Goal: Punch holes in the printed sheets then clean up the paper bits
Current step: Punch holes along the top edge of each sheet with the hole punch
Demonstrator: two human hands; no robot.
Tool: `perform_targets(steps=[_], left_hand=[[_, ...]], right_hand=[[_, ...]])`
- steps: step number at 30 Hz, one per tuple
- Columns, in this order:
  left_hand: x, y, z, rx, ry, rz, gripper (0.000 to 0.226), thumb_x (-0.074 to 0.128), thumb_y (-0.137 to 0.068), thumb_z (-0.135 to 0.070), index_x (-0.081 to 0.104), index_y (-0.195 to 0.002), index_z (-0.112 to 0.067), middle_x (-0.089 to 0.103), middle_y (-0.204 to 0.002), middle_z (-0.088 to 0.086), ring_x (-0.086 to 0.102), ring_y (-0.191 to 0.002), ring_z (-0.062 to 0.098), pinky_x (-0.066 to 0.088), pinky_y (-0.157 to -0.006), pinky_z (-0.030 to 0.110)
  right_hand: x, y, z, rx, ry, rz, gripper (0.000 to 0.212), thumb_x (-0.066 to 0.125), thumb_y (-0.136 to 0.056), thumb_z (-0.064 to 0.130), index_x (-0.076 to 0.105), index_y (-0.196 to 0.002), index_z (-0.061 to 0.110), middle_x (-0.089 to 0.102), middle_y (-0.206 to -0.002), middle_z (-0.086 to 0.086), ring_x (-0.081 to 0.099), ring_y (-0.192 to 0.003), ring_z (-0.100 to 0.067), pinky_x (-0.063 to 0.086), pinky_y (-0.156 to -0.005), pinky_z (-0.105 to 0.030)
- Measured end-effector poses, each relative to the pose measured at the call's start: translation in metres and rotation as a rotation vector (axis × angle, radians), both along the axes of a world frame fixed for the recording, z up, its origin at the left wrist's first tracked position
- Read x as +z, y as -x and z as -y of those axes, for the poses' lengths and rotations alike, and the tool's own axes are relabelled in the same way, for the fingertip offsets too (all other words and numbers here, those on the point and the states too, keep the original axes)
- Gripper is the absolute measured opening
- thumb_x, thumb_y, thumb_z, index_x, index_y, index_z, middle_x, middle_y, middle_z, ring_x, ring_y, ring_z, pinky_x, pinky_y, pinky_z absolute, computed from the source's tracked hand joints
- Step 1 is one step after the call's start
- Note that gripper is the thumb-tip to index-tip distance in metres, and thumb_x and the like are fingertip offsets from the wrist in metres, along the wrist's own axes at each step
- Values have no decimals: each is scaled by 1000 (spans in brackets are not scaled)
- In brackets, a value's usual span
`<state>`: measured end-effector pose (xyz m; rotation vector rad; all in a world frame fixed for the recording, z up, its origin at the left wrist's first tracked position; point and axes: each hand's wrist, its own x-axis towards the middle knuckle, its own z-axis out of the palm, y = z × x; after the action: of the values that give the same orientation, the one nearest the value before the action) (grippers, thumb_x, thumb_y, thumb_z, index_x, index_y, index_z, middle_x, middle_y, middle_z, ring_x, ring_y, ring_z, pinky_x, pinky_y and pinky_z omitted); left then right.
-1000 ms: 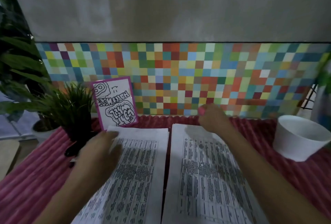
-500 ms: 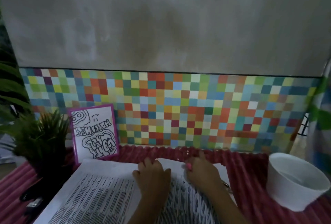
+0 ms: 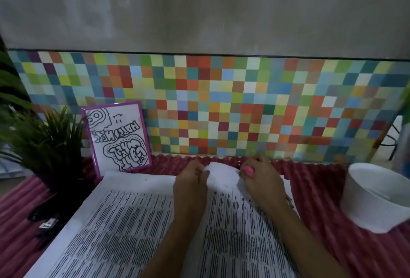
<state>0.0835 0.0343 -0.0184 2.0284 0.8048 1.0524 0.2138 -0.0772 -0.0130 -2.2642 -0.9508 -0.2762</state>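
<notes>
The sheets [image 3: 133, 222] lie flat in the middle of the counter [image 3: 332, 246], which has a red ribbed top. Both hands are at the far edge of the sheets. The grip of the left hand [image 3: 190, 186] pinches that edge. The grip of the right hand [image 3: 261, 182] pinches it too, and the paper bumps up between them. A small pink bit [image 3: 248, 170] shows at the right hand; I cannot tell what it is.

Right of the sheets sits a white bowl [image 3: 377, 200]. Left of the sheets are a green plant [image 3: 44, 142] and a dark thing [image 3: 44, 224]. Behind the sheets a card [image 3: 117, 140] with a pink rim leans on a wall of little coloured squares [image 3: 221, 104]. Above that is a grey wall [image 3: 199, 11].
</notes>
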Motion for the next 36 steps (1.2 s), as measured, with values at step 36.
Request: perform_targets(steps=[36], left_hand=[[-5,-8,0,-487,428,359,18,60,-96,-17,66,-112,-20,74,-102,1,70,-97,15,57,-80,26]], right_hand=[[66,21,-19,101,-11,-244,24,56,-94,19,72,-112,17,69,-114,-8,61,-72,-15,54,-70,-30]])
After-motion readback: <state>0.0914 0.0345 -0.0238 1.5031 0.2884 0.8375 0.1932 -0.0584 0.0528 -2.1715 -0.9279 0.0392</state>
